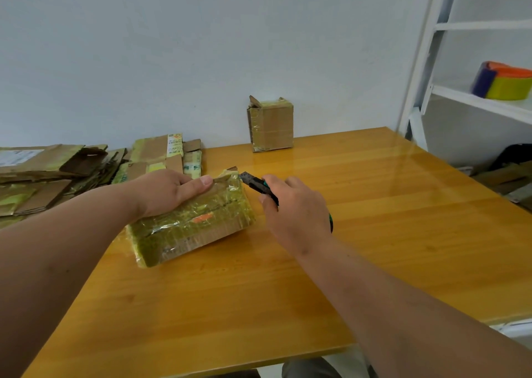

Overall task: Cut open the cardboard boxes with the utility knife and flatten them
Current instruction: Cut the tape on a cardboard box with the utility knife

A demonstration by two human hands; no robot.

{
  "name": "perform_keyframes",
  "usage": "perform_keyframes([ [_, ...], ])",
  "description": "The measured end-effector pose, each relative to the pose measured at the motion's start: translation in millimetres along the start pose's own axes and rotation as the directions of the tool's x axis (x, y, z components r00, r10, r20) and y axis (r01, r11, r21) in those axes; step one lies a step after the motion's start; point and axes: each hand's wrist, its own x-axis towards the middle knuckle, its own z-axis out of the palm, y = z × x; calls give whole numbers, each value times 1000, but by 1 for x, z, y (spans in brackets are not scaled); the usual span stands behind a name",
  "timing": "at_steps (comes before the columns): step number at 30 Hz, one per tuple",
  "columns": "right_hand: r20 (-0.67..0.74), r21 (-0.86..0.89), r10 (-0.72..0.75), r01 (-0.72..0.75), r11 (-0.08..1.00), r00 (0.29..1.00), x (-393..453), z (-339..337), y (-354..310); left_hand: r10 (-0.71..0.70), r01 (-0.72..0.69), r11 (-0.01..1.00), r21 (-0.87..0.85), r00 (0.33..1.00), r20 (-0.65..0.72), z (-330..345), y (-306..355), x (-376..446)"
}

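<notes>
Box under left fingers — knife beside

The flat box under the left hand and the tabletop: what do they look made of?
Flat taped box: brown corrugated cardboard, judging by its ribbed side, wrapped in glossy, wrinkled yellowish tape. Orange-yellow tabletop: seemingly wood planks with visible grain under a shiny lacquer that reflects the shelf; possibly laminate.

Coloured tape roll on white shelf
</notes>
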Motion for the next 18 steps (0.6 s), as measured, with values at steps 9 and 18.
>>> perform_keyframes([
  [9,-218,-103,-48,26,994,975,-6,16,7,-4,2,1000,30,999,52,-4,7,0],
  [18,-246,-213,-68,14,977,967,-15,21,15,3,-7,998,55,998,70,-5,10,1],
])
